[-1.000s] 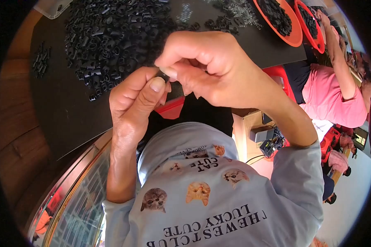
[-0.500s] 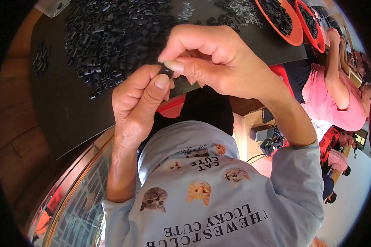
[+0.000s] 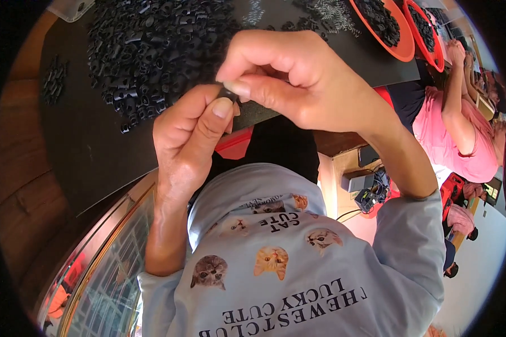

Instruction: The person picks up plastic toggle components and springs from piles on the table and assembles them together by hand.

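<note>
One bench (image 3: 95, 151) bears one large heap of black pieces (image 3: 157, 50), too many and overlapped to count, one smaller black cluster (image 3: 55, 80), and two patches of silver pieces (image 3: 337, 14). There are two bowls, one orange bowl (image 3: 406, 48) and one red bowl (image 3: 438, 59); one clear container (image 3: 67, 16); and one left grip (image 3: 188, 126) and one right grip (image 3: 295, 84) at one small black part (image 3: 227, 94).

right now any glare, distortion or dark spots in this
Head view: black corners, table bowed along its left edge; head view: glints on the pile, darker pieces blending; head view: right hand brightly lit, the part at its fingertips too dark to make out.
</note>
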The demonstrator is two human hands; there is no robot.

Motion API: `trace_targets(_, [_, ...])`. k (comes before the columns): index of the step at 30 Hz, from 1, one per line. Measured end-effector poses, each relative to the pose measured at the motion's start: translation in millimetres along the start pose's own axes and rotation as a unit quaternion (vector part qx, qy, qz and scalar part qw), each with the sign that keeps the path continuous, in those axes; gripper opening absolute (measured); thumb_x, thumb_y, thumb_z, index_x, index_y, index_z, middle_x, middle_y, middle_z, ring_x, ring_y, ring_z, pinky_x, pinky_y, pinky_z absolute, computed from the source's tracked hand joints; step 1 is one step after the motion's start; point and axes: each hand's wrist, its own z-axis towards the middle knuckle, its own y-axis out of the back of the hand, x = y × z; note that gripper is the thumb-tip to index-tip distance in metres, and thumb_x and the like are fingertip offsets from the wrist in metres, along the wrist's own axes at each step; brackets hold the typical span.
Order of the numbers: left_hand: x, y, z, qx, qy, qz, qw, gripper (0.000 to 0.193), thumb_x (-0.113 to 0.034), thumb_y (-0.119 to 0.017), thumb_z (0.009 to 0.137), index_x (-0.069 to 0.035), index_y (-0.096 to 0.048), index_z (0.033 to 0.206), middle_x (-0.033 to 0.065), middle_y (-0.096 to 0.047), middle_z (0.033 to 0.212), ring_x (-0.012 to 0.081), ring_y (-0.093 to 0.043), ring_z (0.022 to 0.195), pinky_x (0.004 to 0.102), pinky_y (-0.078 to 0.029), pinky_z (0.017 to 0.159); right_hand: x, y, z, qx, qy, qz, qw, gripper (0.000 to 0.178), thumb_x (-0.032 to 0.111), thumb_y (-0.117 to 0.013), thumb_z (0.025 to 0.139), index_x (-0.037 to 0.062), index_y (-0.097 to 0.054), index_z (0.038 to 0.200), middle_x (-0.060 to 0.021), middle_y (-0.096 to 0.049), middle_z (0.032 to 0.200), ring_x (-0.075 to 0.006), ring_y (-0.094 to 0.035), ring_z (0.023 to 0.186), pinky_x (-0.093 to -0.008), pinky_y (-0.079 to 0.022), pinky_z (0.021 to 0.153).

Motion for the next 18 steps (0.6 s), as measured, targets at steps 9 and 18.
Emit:
trace_targets(9, [4, -3, 1, -0.027, -0.020, -0.022, 0.999, 0.023, -0.021, -0.059, 0.098, 0.001, -0.065, 0.103, 0.0022, -0.061, 0.084, 0.0064, -0.050, 0.068, 0.0163, -0.038, 0.057, 11, 12, 10, 0.060, -0.134, 0.102, 0.984, 0.013, 0.006, -0.057, 0.088, -0.0037, -0.062, 0.094, -0.0082, -0.061, 0.068, -0.0137, -0.058, 0.054, -0.0287, -0.048, 0.050])
trace_targets(18, [-5, -6, 1, -0.075, 0.048, -0.046, 0.995, 0.018, -0.017, -0.061, 0.097, 0.000, -0.068, 0.096, -0.0007, -0.058, 0.071, 0.0033, -0.043, 0.057, 0.0181, -0.034, 0.051, -5, 2, 3, 0.007, 0.091, -0.163, 0.982, 0.021, 0.016, -0.061, 0.085, -0.0023, -0.054, 0.077, -0.0197, -0.056, 0.067, -0.0394, -0.058, 0.061, -0.0475, -0.047, 0.059])
